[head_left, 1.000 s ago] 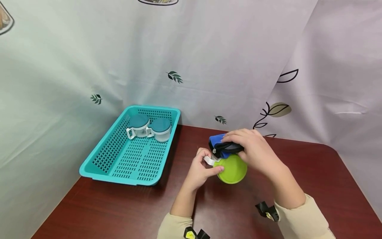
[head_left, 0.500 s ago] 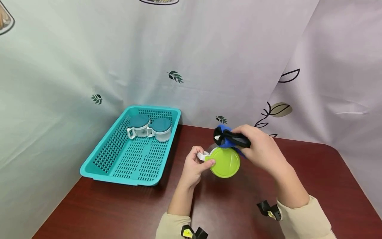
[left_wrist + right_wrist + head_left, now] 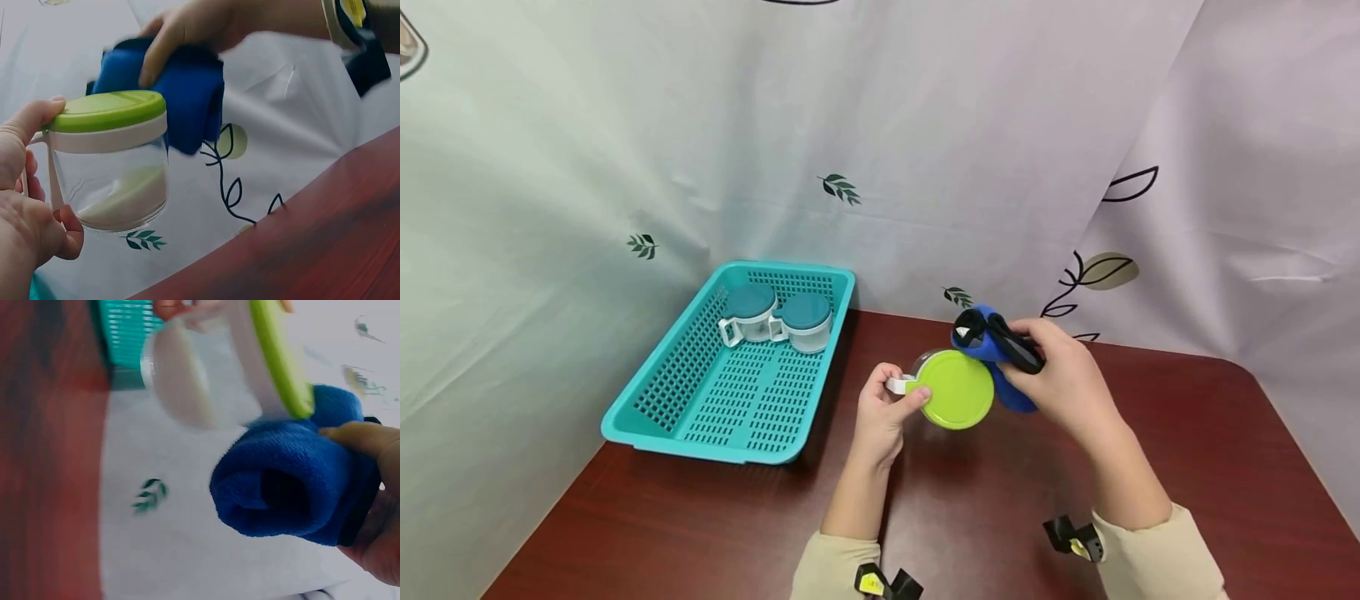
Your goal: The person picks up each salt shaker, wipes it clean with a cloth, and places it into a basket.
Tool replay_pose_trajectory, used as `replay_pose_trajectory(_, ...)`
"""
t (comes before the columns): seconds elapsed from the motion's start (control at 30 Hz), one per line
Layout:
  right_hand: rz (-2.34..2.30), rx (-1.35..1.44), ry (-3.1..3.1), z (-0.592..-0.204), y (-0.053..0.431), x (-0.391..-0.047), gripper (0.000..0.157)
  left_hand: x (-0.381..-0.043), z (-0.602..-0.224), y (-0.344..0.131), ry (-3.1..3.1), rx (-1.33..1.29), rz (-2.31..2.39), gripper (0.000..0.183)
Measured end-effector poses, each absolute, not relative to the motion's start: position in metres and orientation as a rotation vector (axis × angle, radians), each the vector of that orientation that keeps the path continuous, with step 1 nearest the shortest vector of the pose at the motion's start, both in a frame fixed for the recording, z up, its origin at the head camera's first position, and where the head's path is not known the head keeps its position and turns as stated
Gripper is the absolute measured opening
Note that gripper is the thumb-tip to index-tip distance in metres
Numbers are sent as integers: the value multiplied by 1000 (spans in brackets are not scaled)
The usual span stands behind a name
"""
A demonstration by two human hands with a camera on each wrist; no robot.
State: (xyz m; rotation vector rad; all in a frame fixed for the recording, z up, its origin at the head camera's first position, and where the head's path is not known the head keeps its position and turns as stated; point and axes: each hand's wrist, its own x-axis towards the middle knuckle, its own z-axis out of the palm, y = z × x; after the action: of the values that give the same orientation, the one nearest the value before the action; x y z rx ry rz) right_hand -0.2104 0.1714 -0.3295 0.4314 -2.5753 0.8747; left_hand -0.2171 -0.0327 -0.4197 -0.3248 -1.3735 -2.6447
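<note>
A clear seasoning jar (image 3: pixel 112 181) with a green lid (image 3: pixel 957 389) and a white handle is held up above the table. My left hand (image 3: pixel 882 414) grips its handle, thumb on the lid's edge. Pale powder (image 3: pixel 134 197) lies slanted inside the jar. A folded blue cloth (image 3: pixel 281 475) with black trim is pinched in my right hand (image 3: pixel 1063 375). The cloth is at the jar's right side in the head view, against the lid's rim in the right wrist view.
A turquoise basket (image 3: pixel 700 450) stands on the left of the dark red table (image 3: pixel 985 517). Two jars with teal lids, one jar (image 3: pixel 751 310) beside another jar (image 3: pixel 807 321), sit at its far end. A patterned curtain (image 3: pixel 887 150) hangs behind the table.
The jar has shifted left and slightly up with my left hand. My right hand has moved the cloth from over the lid's far edge to the jar's right side.
</note>
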Motion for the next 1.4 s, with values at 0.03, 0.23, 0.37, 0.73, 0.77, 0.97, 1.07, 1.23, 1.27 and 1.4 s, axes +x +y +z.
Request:
replay_pose_trajectory(0.03,883,410,-2584,-333,170,-212,38,-217,-419,-32,-1366,-326,-2650,37)
replay_pose_trajectory(0.23,994,273,-2613,-342,170,-211,41,-218,-423,-28,-1336,-249,-2659,33)
replay_pose_trajectory(0.37,1104,175,-2570,-342,170,-205,41,-220,-424,-27,-1357,-192,-2662,32)
replay_pose_trajectory(0.73,1375,-129,-2480,-359,170,-198,45,-220,-425,-25,-1370,-129,-2702,28)
replay_pose_trajectory(0.77,1393,-153,-2467,-359,169,-197,45,-221,-425,-25,-1371,-117,-2708,29)
replay_pose_trajectory(0.97,1420,-218,-2533,-370,166,-201,48,-218,-422,-24,-1367,-50,-2714,30)
replay_pose_trajectory(1.07,1440,-217,-2492,-373,165,-199,45,-218,-421,-23,-1330,37,-2732,30)
replay_pose_trajectory(1.23,1536,-243,-2338,-371,162,-195,41,-219,-420,-24,-1287,145,-2755,29)
replay_pose_trajectory(1.27,1558,-254,-2326,-373,161,-195,42,-219,-419,-24,-1284,153,-2761,30)
replay_pose_trajectory(1.4,1620,-308,-2342,-386,158,-196,42,-218,-419,-23,-1283,184,-2779,30)
